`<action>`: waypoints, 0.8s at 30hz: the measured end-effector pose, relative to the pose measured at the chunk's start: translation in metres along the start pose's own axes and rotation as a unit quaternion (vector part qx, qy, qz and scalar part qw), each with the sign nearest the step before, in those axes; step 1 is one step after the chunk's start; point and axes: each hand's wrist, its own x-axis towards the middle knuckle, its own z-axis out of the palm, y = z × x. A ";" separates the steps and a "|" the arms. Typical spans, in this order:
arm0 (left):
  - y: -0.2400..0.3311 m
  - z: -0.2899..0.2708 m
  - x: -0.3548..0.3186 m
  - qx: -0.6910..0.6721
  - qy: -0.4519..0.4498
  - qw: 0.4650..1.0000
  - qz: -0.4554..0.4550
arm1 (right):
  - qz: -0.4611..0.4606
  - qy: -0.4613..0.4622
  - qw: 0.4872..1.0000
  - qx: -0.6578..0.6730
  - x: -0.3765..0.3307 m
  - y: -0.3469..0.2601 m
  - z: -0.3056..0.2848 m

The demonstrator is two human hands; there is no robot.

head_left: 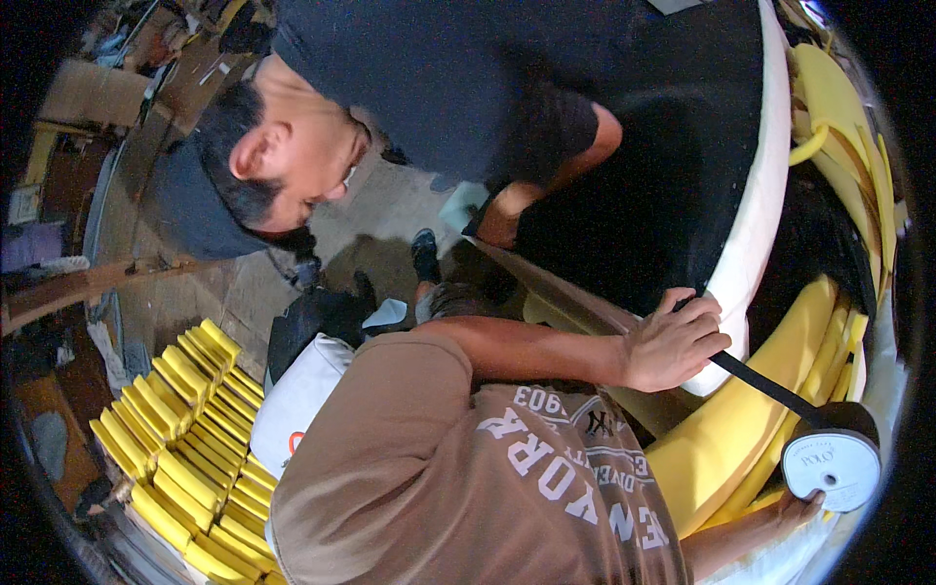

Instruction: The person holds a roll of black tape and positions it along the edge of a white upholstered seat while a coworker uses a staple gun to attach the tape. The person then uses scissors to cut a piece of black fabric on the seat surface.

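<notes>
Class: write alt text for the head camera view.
One hand presses black strap against a white foam edge covered in black fabric; the other hand touches the white strap roll. Another person bends nearby, beside yellow foam pieces.

round white label (831, 466) on the black tape roll (838, 424), lower right

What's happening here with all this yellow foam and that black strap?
The person wearing the camera presses the left hand on a black strap at the edge of a black-covered cushion with a white foam side. The right hand holds the strap's roll, from which the strap runs up to the cushion. A second person in a dark shirt leans over the cushion's far side. Yellow foam pieces lie beneath, and more are stacked on the left.
</notes>
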 end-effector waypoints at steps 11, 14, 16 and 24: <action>-0.015 0.011 0.040 -0.128 -0.211 0.968 -0.044 | -0.001 -0.068 0.997 0.035 -0.027 0.030 -0.037; -0.018 0.003 0.054 -0.123 -0.281 0.950 -0.052 | -0.007 -0.141 0.990 0.005 -0.042 0.060 -0.039; -0.015 0.001 0.062 -0.107 -0.302 0.945 -0.068 | 0.006 -0.099 0.995 0.008 -0.063 0.064 -0.011; 0.023 0.046 0.100 -0.095 -0.200 0.975 -0.007 | 0.010 0.028 1.000 -0.005 -0.077 0.107 0.051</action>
